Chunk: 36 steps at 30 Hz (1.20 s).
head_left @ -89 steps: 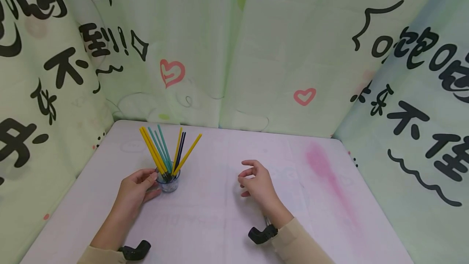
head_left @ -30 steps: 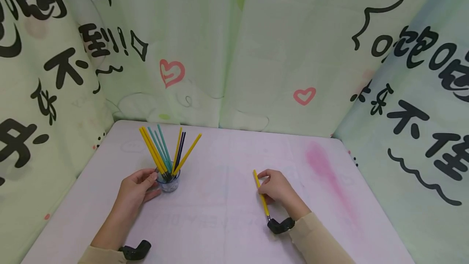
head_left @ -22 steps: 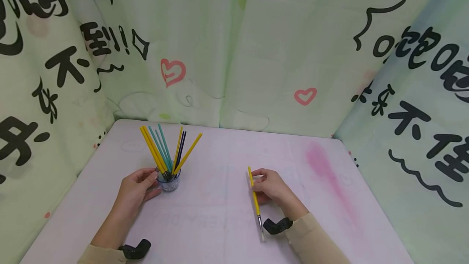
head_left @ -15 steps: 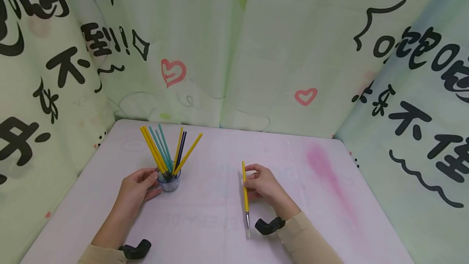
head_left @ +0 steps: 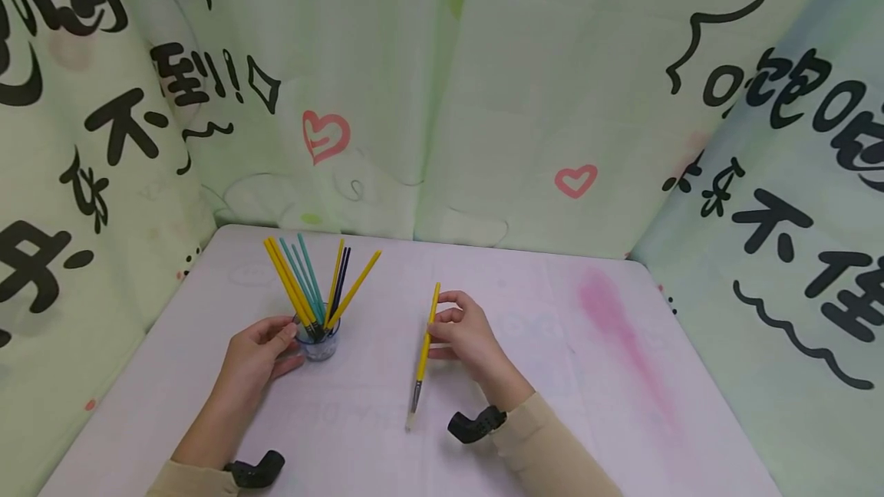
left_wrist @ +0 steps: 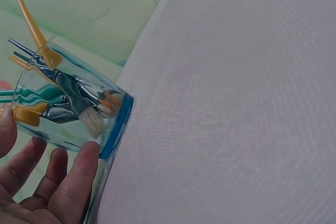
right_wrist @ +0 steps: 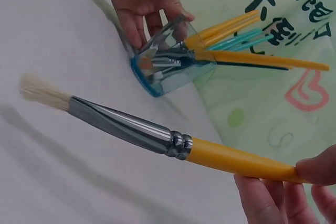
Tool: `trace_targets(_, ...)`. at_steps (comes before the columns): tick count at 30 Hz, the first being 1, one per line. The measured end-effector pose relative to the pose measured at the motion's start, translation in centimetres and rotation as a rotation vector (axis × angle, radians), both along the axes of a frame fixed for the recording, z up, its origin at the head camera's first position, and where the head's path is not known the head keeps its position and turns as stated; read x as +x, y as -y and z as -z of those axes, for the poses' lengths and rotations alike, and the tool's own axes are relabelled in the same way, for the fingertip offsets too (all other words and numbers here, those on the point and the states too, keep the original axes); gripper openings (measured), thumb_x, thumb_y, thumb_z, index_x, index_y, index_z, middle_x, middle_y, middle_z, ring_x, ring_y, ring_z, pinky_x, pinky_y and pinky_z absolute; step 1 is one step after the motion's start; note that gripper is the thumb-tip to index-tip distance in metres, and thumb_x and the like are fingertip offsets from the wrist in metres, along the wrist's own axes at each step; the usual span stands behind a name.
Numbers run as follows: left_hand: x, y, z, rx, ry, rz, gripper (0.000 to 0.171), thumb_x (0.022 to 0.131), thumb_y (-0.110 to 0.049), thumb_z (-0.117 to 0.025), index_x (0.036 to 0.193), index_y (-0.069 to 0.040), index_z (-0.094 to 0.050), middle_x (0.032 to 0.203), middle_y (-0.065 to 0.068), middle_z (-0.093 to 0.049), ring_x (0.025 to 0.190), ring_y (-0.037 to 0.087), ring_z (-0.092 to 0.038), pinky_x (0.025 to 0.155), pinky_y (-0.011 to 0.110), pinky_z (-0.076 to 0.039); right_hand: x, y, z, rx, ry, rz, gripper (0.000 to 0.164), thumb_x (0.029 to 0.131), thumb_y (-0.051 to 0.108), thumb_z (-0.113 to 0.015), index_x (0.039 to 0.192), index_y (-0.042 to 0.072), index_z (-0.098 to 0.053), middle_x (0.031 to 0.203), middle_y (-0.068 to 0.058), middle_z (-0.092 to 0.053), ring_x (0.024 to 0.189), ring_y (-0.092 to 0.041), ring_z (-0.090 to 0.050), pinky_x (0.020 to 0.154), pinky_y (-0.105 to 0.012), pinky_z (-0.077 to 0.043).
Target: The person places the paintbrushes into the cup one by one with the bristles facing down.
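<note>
My right hand [head_left: 471,334] pinches a yellow paintbrush [head_left: 424,353] between thumb and fingers. Its pale bristles [right_wrist: 43,93] and silver ferrule point down, above the table. To the left, a clear glass [head_left: 319,349] with a blue base stands upright on the table. Several brushes [head_left: 295,282] with yellow, teal and dark blue handles lean in it, bristles down. Thumb and fingers of my left hand [head_left: 257,355] grip the glass by its left side; in the left wrist view those fingers [left_wrist: 79,179] lie along its wall.
A white cloth [head_left: 373,443] with a pink stain [head_left: 618,320] on its right covers the table. Pale green curtains [head_left: 497,98] with black characters and red hearts hang behind and on both sides. A black wrist mount [head_left: 476,426] sits on each forearm.
My right hand took up the yellow paintbrush, then carried it left and away from me toward the glass, its bristle end swinging left. My left hand and the glass have stayed put.
</note>
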<state>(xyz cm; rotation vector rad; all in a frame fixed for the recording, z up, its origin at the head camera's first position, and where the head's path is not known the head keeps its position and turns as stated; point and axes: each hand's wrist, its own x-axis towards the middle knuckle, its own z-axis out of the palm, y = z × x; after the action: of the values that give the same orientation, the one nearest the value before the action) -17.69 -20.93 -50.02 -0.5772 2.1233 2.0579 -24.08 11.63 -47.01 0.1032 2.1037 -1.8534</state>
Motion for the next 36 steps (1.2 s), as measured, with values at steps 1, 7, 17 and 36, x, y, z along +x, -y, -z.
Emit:
trace_targets(1,0.0,0.0,0.0,0.001,0.003,-0.001,0.050,0.111,-0.026,-0.063,0.152,0.000,-0.053,0.117,0.004,-0.060,0.104,0.015,-0.063,0.086,0.028,-0.068,0.1,0.3,-0.2,-0.018,-0.005,-0.001,0.050,0.099,0.000,-0.070,0.144,0.009,-0.052,0.098,-0.005,-0.062,0.089,-0.025,-0.077,0.075,-0.043,-0.071)
trace_targets(7,0.0,0.0,0.1,-0.002,0.009,-0.001,0.050,0.111,-0.026,-0.063,0.153,-0.001,-0.053,0.119,0.005,-0.060,0.105,0.016,-0.062,0.086,0.028,-0.068,0.5,2.2,-1.3,-0.171,-0.029,0.008,0.045,0.098,-0.001,-0.069,0.137,0.014,-0.053,0.098,-0.004,-0.062,0.090,-0.026,-0.079,0.074,-0.042,-0.071)
trace_targets(17,0.0,0.0,0.0,-0.004,0.012,-0.004,0.050,0.111,-0.027,-0.063,0.153,-0.001,-0.053,0.118,0.004,-0.060,0.103,0.014,-0.063,0.086,0.028,-0.068,1.0,5.5,-2.9,-0.358,-0.114,0.086,0.040,0.099,-0.003,-0.068,0.131,0.014,-0.050,0.103,-0.007,-0.059,0.094,-0.024,-0.076,0.075,-0.037,-0.070)
trace_targets(36,0.0,0.1,0.1,0.006,0.006,0.006,0.050,0.111,-0.027,-0.062,0.153,-0.002,-0.053,0.122,0.005,-0.060,0.105,0.015,-0.062,0.087,0.028,-0.068,0.7,10.6,-2.2,-0.500,-0.289,0.250,0.041,0.097,-0.009,-0.065,0.127,0.012,-0.050,0.110,-0.009,-0.059,0.092,-0.021,-0.071,0.081,-0.043,-0.070)
